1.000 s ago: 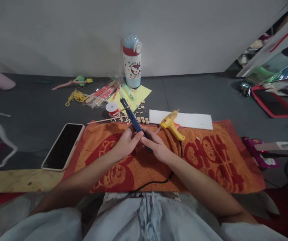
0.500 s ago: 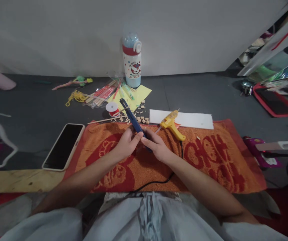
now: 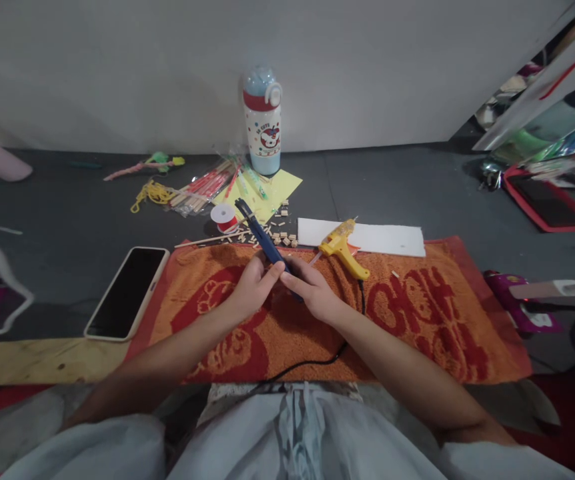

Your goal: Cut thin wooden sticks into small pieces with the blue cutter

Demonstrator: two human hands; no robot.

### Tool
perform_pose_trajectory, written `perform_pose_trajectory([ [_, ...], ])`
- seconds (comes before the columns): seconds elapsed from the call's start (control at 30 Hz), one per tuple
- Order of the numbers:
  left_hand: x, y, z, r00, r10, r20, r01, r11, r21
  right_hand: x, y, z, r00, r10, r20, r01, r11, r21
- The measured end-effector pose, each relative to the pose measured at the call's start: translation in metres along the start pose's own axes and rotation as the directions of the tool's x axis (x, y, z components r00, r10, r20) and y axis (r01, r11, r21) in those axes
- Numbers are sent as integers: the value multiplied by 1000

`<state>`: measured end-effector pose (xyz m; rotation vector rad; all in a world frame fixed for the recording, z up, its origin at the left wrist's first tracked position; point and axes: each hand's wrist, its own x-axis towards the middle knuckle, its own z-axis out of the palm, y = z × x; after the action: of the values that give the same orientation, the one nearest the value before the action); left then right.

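Note:
Both my hands are on a dark blue utility knife, which slants up and away to the left, its black end farthest from me. My left hand is closed around its middle from the left, thumb on top. From the right, my right hand grips the near end, its thumb close to the left one. Whether a blade is out, I cannot tell. Beneath my hands lies an orange and red towel. Just right of them, a yellow glue gun rests partly on a white strip. Small cut wood pieces are scattered beyond the knife.
A water bottle stands at the back on yellow paper. Left of it are bagged sticks, a ribbon spool and yellow cord. A phone lies left; a purple box with a cable sits right.
The far end of the utility knife has dipped slightly to the left. Both hands keep their hold, nearly still.

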<state>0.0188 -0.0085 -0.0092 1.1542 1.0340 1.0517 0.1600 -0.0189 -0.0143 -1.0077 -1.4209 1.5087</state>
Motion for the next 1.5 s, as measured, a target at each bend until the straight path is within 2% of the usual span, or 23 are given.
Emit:
perform_pose_trajectory([
  [0.2, 6, 1, -1, 998, -42, 38, 46, 995, -84, -1, -8, -3, 1000, -15, -15, 15, 1000, 25],
  [0.37, 7, 10, 1, 992, -74, 100, 83, 993, -85, 1, -12, -11, 992, 103, -68, -98, 993, 69],
  [0.47, 6, 11, -1, 996, -45, 83, 45, 999, 2, 2, -13, -16, 987, 108, -117, -98, 991, 87],
  [0.57, 5, 11, -10, 996, 90, -15, -85, 975, 206, 3, -12, -20, 985, 52, -167, -43, 997, 57],
  [0.63, 5, 13, -18, 968, 247, -40, -211, 891, 402, 3, -12, -22, 981, 8, -195, -14, 999, -29],
  [0.7, 7, 17, -27, 893, 448, -32, -340, 719, 606, 2, -13, -24, 979, -22, -201, -7, 990, -139],
  [0.77, 11, 21, -36, 822, 568, -40, -371, 587, 719, 1, -13, -24, 985, -30, -171, -9, 974, -225],
  [0.83, 17, 25, -44, 786, 613, -77, -352, 546, 761, 0, -14, -24, 992, -26, -124, -11, 958, -287],
  [0.9, 24, 27, -51, 799, 595, -86, -324, 546, 772, -1, -14, -23, 996, -28, -86, -4, 939, -344],
  [1.03, 35, 28, -62, 867, 495, -60, -295, 606, 739, -3, -15, -24, 999, -39, 1, 37, 920, -389],
  [1.23, 41, 31, -70, 954, 296, -43, -246, 859, 449, -4, -17, -29, 994, -33, 102, 65, 940, -336],
  [1.33, 40, 33, -70, 972, 233, -41, -206, 920, 334, -4, -17, -30, 989, -7, 150, 51, 955, -291],
  [1.5, 40, 35, -69, 972, 227, -64, -204, 945, 257, -4, -16, -33, 982, -30, 189, 82, 958, -274],
])
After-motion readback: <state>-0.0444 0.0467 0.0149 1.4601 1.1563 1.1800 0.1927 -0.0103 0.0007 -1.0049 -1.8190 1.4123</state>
